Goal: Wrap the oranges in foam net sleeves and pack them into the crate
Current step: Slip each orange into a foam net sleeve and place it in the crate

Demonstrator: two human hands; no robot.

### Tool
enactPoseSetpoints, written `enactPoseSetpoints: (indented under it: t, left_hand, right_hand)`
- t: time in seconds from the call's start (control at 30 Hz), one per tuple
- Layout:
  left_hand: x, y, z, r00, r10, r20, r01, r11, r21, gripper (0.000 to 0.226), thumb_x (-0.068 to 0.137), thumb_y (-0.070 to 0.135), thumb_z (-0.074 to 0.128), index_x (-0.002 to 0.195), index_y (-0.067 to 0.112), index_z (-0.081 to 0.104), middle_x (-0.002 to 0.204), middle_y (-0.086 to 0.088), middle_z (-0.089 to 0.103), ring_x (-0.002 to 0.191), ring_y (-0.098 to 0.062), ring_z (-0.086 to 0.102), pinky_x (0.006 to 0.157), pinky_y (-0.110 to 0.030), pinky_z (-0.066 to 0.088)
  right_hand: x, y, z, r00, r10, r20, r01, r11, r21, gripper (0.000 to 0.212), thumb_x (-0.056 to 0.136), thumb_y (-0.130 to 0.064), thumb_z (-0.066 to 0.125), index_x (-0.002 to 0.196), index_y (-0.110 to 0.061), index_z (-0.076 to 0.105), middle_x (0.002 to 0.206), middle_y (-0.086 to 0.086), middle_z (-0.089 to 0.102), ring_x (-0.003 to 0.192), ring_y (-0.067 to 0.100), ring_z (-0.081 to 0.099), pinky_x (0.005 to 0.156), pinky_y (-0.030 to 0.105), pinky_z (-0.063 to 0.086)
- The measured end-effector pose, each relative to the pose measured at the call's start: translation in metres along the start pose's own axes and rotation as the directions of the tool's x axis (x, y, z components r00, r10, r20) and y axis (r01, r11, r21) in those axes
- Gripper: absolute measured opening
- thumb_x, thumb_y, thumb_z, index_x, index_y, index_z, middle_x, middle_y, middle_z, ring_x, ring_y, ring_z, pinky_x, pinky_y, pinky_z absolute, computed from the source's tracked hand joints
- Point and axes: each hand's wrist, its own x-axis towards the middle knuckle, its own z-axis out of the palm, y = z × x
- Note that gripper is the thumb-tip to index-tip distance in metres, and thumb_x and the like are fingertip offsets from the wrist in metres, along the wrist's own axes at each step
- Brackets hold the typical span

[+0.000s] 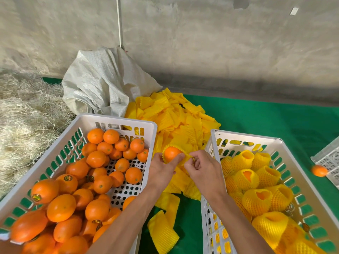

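My left hand [161, 169] grips an orange [171, 153] between the two crates, with a yellow foam net sleeve [184, 159] partly around it. My right hand [203, 168] pinches the sleeve's edge just right of the orange. The white crate on the left [117, 119] holds several bare oranges [97, 158]. In the white crate on the right [245, 137] lie several wrapped oranges [246, 178] in yellow sleeves.
A pile of flat yellow sleeves [174, 114] lies on the green mat [266, 120] behind my hands; more sleeves [163, 228] lie near me. A white woven sack [102, 83] stands behind. Straw [25, 114] lies left. A loose orange [319, 170] rests beside another white crate [328, 158] far right.
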Motion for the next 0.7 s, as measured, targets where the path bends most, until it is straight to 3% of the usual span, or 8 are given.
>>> enactPoseSetpoints:
  t: [0.07,0.13,0.23,0.3,0.37,0.47,0.53,0.7]
  left_hand:
    - [0.001,-0.003,0.001,0.999,0.013,0.03,-0.013,1.0,-0.003,0.07,0.081,0.049,0.083,0.133,0.024,0.043,0.115,-0.011,0.06,0.096,-0.025,0.07,0.071,-0.036,0.064]
    - [0.002,-0.003,0.001,0.993,0.026,0.115,-0.012,0.993,-0.119,0.065,0.093,0.036,0.076,0.144,0.03,0.037,0.112,-0.016,0.066,0.095,-0.029,0.073,0.076,-0.039,0.064]
    - [0.001,0.001,0.0,0.965,-0.02,0.262,0.117,0.925,-0.363,0.06,0.102,0.019,0.064,0.153,0.007,0.035,0.1,-0.013,0.072,0.091,-0.028,0.075,0.092,-0.049,0.061]
    - [-0.002,0.002,0.0,0.925,-0.055,0.377,0.226,0.876,-0.426,0.072,0.098,0.014,0.067,0.155,0.001,0.026,0.105,-0.014,0.074,0.103,-0.034,0.074,0.102,-0.053,0.055]
    - [-0.003,0.002,-0.001,0.897,-0.056,0.439,0.246,0.887,-0.39,0.086,0.083,0.019,0.078,0.15,0.008,0.025,0.114,-0.013,0.076,0.11,-0.033,0.073,0.104,-0.055,0.053]
    - [-0.007,0.004,-0.002,0.924,-0.076,0.375,0.161,0.966,-0.2,0.087,0.064,0.034,0.09,0.13,0.015,0.038,0.126,-0.017,0.068,0.112,-0.031,0.071,0.093,-0.049,0.061]
    - [-0.008,0.002,0.0,0.964,-0.032,0.265,0.055,0.995,-0.082,0.071,0.073,0.036,0.093,0.124,0.017,0.048,0.131,-0.014,0.057,0.112,-0.028,0.069,0.082,-0.04,0.064]
    - [-0.001,0.002,-0.002,0.969,-0.001,0.245,0.061,0.97,-0.236,0.073,0.087,0.025,0.083,0.148,0.02,0.043,0.127,-0.017,0.064,0.093,-0.032,0.077,0.08,-0.042,0.064]
  right_hand:
    - [-0.003,-0.003,0.002,0.997,-0.079,0.009,0.08,0.995,-0.055,0.013,0.085,-0.014,0.075,0.094,-0.016,0.066,0.079,-0.014,0.05,0.065,0.009,0.049,0.054,0.03,0.048]
    - [-0.005,-0.001,0.005,0.997,-0.026,0.066,0.029,0.998,-0.047,0.018,0.09,-0.028,0.071,0.104,-0.021,0.062,0.092,-0.014,0.055,0.075,0.006,0.052,0.06,0.031,0.052]
    - [-0.005,0.006,0.008,0.961,0.156,0.227,-0.157,0.988,-0.014,0.043,0.097,-0.049,0.059,0.132,-0.028,0.049,0.116,-0.014,0.058,0.092,0.003,0.059,0.076,0.033,0.056]
    - [-0.004,0.008,0.007,0.938,0.188,0.291,-0.187,0.982,-0.031,0.05,0.101,-0.049,0.052,0.144,-0.025,0.044,0.125,-0.007,0.061,0.102,0.009,0.062,0.087,0.039,0.056]
    - [-0.002,0.01,0.006,0.941,0.19,0.282,-0.188,0.982,-0.032,0.05,0.104,-0.042,0.047,0.149,-0.02,0.044,0.131,0.001,0.063,0.11,0.017,0.063,0.093,0.044,0.054]
    - [-0.001,0.012,0.003,0.953,0.177,0.245,-0.168,0.984,-0.058,0.045,0.107,-0.032,0.044,0.149,-0.016,0.048,0.134,0.007,0.064,0.118,0.026,0.061,0.099,0.045,0.05]
    - [0.0,0.012,0.002,0.956,0.173,0.237,-0.165,0.985,-0.053,0.041,0.108,-0.028,0.043,0.147,-0.015,0.05,0.129,0.009,0.066,0.116,0.03,0.061,0.097,0.044,0.05]
    - [0.001,0.012,0.002,0.944,0.171,0.283,-0.164,0.985,-0.048,0.04,0.106,-0.026,0.049,0.145,-0.017,0.051,0.128,0.008,0.065,0.107,0.028,0.063,0.09,0.045,0.053]
